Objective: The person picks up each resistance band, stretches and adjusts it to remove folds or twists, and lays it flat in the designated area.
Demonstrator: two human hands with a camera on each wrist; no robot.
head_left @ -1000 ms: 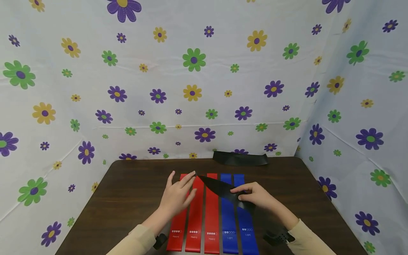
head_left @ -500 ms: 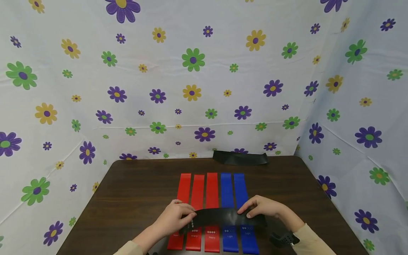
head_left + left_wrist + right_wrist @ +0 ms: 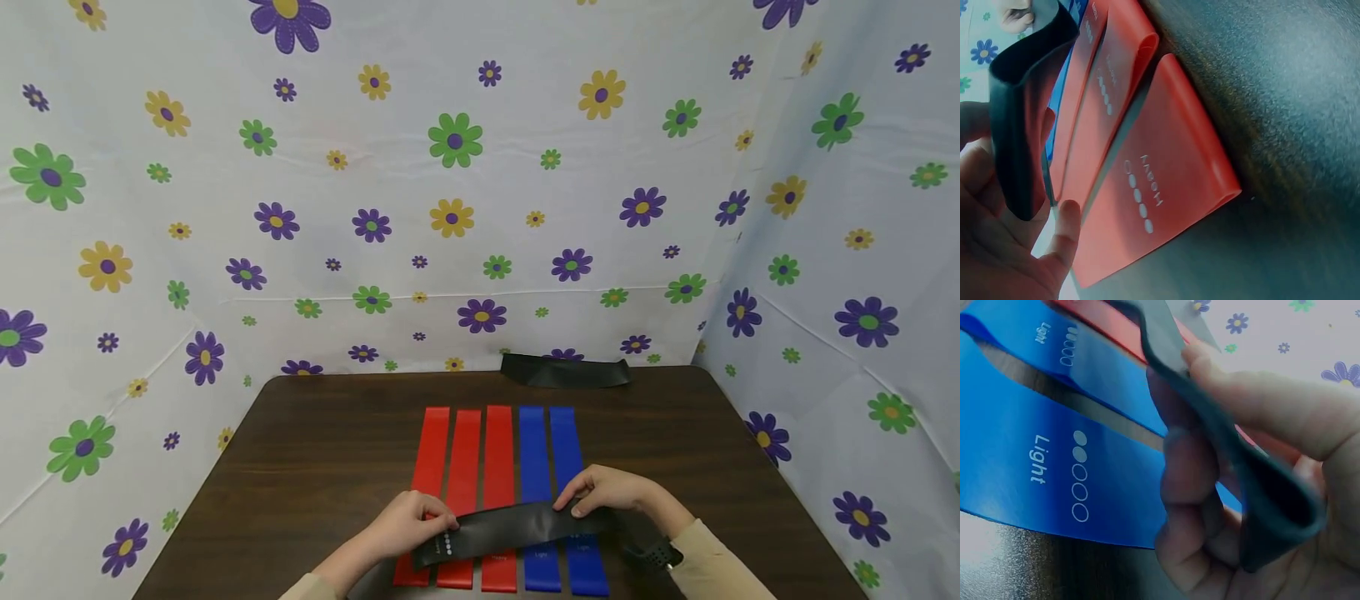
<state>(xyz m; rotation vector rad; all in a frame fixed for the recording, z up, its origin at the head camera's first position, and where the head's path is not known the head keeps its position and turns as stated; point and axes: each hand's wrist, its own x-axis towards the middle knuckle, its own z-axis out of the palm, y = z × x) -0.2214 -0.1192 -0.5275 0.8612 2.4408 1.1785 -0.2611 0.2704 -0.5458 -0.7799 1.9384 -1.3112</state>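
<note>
A black resistance band (image 3: 510,528) hangs slantwise over the lower parts of the red and blue bands, its left end nearer me and showing white dots. My left hand (image 3: 405,527) pinches it near that end. In the left wrist view the black band (image 3: 1022,125) appears as a flattened loop at the fingers. Toward the other end, my right hand (image 3: 611,490) holds it between thumb and fingers, also seen in the right wrist view as a dark folded band (image 3: 1210,419). Beneath lie red bands (image 3: 498,458) marked "Heavy" and blue bands (image 3: 535,450) marked "Light", side by side lengthwise.
Another black band (image 3: 566,372) lies crosswise at the back edge of the dark wooden table (image 3: 322,458). A white flower-patterned cloth (image 3: 405,167) surrounds the table at the back and sides.
The black band has come down toward me from the middle of the coloured bands. My left hand, fingers spread at its tip before, now grips it. Its left end has since tipped nearer me.
</note>
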